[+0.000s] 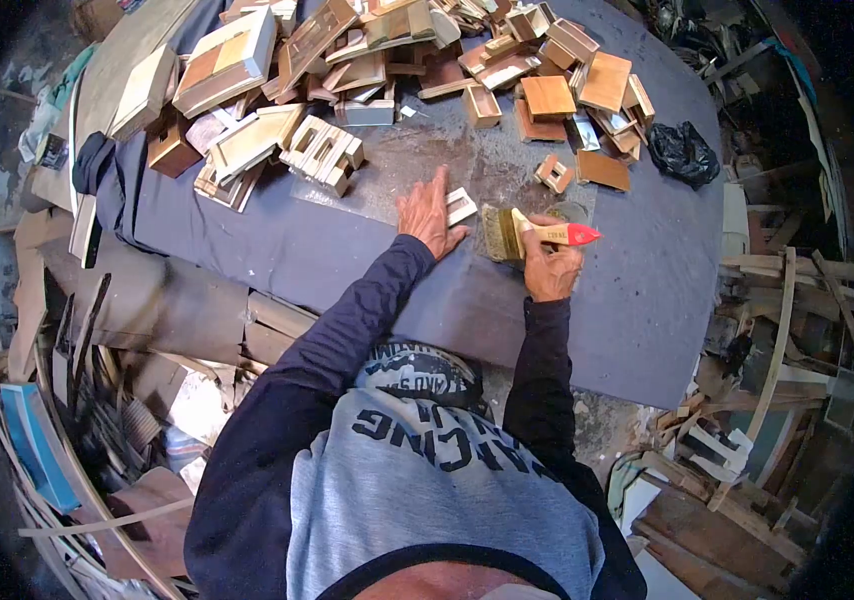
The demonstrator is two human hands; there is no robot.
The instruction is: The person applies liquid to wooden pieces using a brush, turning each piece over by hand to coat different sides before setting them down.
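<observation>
My left hand [429, 217] lies low on the work surface, index finger stretched forward and thumb out to the side. Between finger and thumb it steadies a small pale wooden frame [461, 207] with openings in it. My right hand [553, 265] is closed around the handle of a wide paintbrush [498, 233]. The handle is pale with a red end, and the bristles point left, just right of the frame. Partly hidden behind my right hand is a round container [573, 212]. A small slotted wooden block [554, 174] sits beyond the brush.
Wooden boxes and offcuts [347, 60] are heaped along the far side of the cloth-covered table [637, 300]. A larger slotted wooden block [322, 154] stands left. A black plastic bag [685, 154] lies right. Scrap wood [747, 430] crowds the floor around the table.
</observation>
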